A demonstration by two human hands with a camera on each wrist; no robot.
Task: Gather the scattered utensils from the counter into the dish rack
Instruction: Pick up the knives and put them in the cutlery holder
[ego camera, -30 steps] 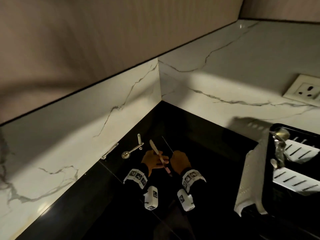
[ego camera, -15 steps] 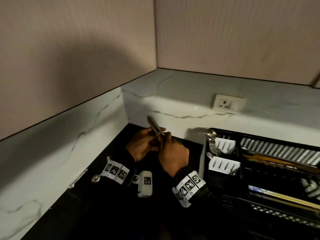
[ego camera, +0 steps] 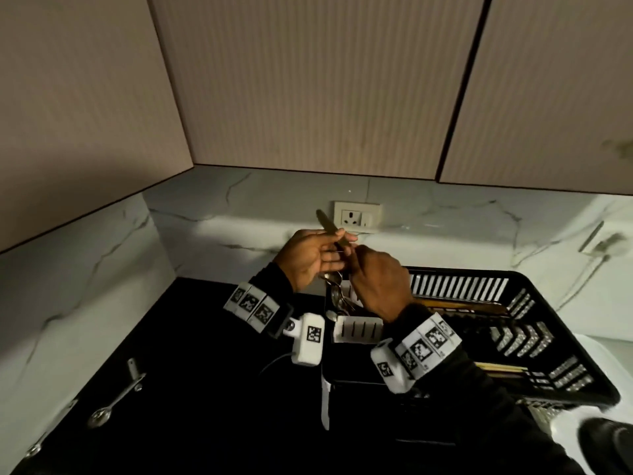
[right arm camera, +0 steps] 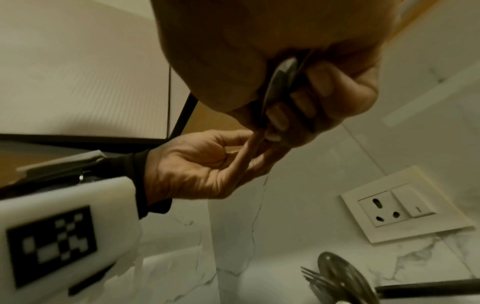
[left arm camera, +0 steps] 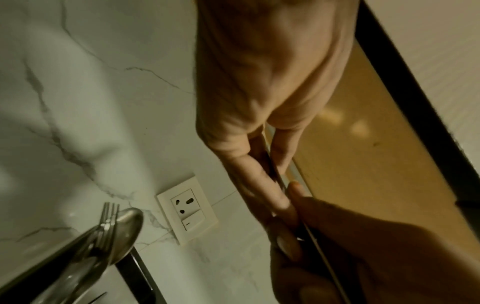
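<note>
Overhead, ribbed cabinets, marble backsplash, wall socket, black counter.

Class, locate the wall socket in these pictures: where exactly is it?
In the head view the wall socket sits on the marble backsplash, centre frame, just behind the raised hands and above the dish rack's left end.

A home kitchen corner, dimly lit: a glossy black table meets a white marble-veined backsplash carrying a wall socket, with ribbed beige cabinet doors hanging above. A black plastic dish rack stands on the table with spoons and a fork upright in its cutlery holder, and measuring spoons lie by the wall
</note>
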